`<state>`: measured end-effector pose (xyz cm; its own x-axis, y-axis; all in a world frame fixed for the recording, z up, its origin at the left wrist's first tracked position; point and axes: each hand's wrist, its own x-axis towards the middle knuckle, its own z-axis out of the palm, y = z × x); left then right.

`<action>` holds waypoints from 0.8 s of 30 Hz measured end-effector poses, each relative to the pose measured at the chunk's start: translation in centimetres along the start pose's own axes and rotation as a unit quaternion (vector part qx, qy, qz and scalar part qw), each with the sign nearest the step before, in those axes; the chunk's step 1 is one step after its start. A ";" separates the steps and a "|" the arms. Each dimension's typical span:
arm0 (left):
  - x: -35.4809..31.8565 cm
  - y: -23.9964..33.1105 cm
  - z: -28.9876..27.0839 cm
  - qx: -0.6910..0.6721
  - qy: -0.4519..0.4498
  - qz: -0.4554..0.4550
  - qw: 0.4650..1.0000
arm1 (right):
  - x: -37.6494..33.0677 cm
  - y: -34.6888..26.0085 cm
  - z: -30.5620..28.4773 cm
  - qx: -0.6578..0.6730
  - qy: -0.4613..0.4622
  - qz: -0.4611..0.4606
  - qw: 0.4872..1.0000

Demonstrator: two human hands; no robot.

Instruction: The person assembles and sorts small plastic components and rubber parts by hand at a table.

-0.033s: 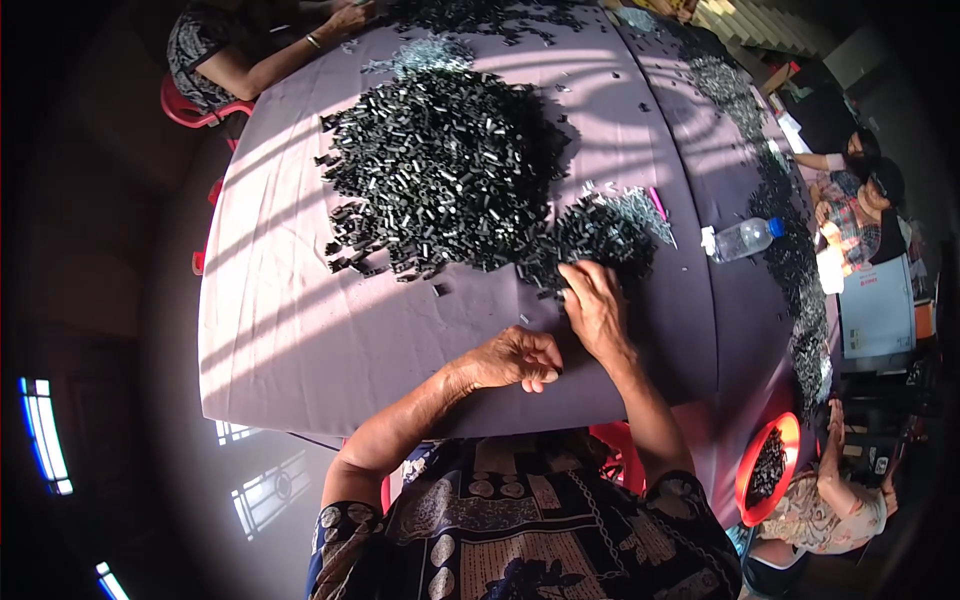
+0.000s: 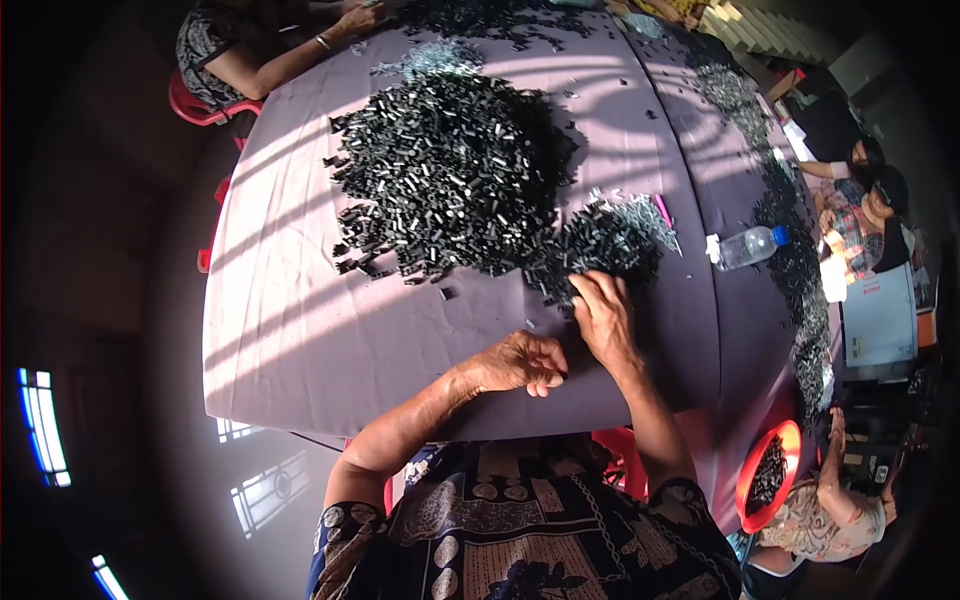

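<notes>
A large heap of small black tube-like pieces (image 2: pixel 450 180) covers the middle of the cloth-covered table (image 2: pixel 300 340). Joined to its right side is a smaller pile of black pieces (image 2: pixel 605 240). My right hand (image 2: pixel 606 318) reaches to the near edge of this smaller pile, its fingers stretched out and slightly apart, fingertips at the pieces. Closer to me, my left hand (image 2: pixel 522 362) hovers over the table's front part with its fingers curled in. Whatever those fingers may hold is too small to make out. Small clear pieces (image 2: pixel 640 218) lie beside the smaller pile, near a pink stick-like item (image 2: pixel 663 210).
A clear bottle with a blue cap (image 2: pixel 748 247) lies on its side at the right. Further right runs a long band of black and clear pieces (image 2: pixel 800 270). A red basin (image 2: pixel 787 440) holds black pieces. Other people sit at the far left (image 2: pixel 260 70) and right (image 2: pixel 855 220).
The whole view has shifted a little, so everything sits slightly more to the right. Both hands stay in nearly the same places at the table.
</notes>
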<state>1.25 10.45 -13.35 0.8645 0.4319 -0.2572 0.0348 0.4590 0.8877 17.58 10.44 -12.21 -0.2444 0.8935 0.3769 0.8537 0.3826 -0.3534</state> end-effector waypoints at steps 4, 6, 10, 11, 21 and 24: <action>-1.4 0.6 0.0 -0.008 -0.004 -0.001 1.000 | -1.0 -1.1 -1.1 -0.010 0.026 -0.007 1.000; -1.5 0.6 -0.1 -0.013 -0.012 -0.008 1.000 | -1.0 -0.9 -1.4 -0.012 0.040 -0.009 0.999; -0.8 0.0 0.1 0.004 -0.014 0.000 1.000 | -1.2 0.3 -1.9 -0.001 0.058 0.031 0.998; -0.5 0.2 0.1 0.006 -0.008 0.000 1.000 | -1.1 0.7 -2.1 0.000 0.054 0.044 0.998; 2.4 -1.3 0.3 0.018 0.008 -0.010 1.000 | -1.4 4.1 -1.8 0.067 0.101 0.120 0.985; 2.9 -1.5 0.2 0.016 0.014 -0.015 1.000 | -0.8 4.3 -1.1 0.093 0.088 0.100 0.987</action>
<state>3.77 10.87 -15.34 0.8483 0.4406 -0.2937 0.0764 0.4471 0.8912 21.97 11.18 -13.09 0.0178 0.9068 0.4211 0.7734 0.2545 -0.5807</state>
